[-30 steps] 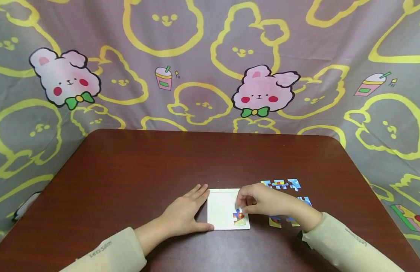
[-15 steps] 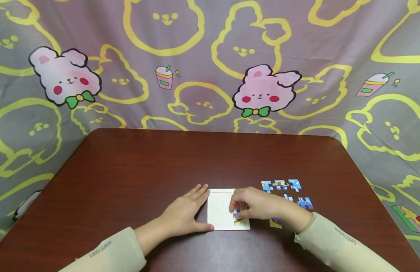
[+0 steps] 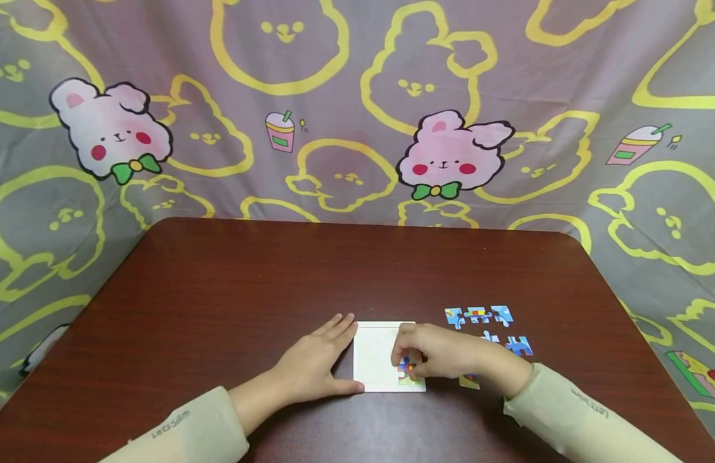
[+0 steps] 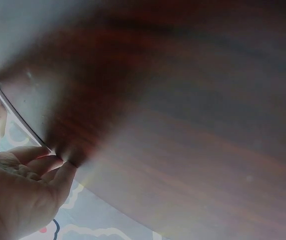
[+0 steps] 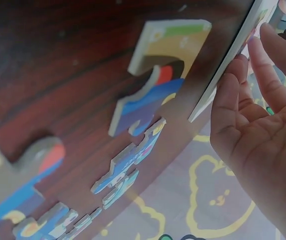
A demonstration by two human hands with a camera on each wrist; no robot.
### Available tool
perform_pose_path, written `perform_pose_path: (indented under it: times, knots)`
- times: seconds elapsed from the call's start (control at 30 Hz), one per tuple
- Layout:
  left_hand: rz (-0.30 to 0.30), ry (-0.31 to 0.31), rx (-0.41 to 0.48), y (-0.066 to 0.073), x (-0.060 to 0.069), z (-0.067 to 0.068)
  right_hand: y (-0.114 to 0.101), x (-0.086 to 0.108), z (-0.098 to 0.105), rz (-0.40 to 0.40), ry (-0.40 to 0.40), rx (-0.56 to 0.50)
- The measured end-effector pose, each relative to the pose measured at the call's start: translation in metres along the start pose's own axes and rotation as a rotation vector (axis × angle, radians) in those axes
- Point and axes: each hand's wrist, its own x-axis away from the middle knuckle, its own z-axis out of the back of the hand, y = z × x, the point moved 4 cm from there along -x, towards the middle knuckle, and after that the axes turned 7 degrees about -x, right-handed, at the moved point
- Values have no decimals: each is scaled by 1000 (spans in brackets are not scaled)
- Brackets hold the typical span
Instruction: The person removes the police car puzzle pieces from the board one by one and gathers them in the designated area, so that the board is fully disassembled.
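Note:
A white square puzzle tray [image 3: 371,354] lies on the table in the head view. Along its left edge rests my left hand [image 3: 311,363], fingers and thumb spread against the corners. My right hand [image 3: 435,350] is over the tray's right side, with thumb and fingertips curled at a colourful jigsaw piece [image 3: 405,370] in the lower right corner. The fingers partly cover that piece. In the left wrist view the left hand [image 4: 23,192] touches the tray's edge. The right wrist view shows the right hand [image 5: 262,115] with fingertips at the tray surface, the piece barely visible.
Several loose jigsaw pieces lie right of the tray, among them a blue one [image 3: 518,345] and a yellow-bottomed one [image 3: 469,381] partly behind the right arm. The dark brown table [image 3: 247,276] meets a patterned curtain [image 3: 334,173] at its far edge.
My right hand has shifted a little left and down over the corner piece, which now sits slightly further right. The left hand stays in place.

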Motion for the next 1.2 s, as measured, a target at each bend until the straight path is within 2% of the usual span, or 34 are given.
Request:
perform_pose_path:
  times: [0.4,1.2]
  knots:
    - [9,-9,12,0,1,-1,1,1,-1,23,20,3]
    - [1,-8,3,-1,0,-1,1,-2,-3,33,22,-138]
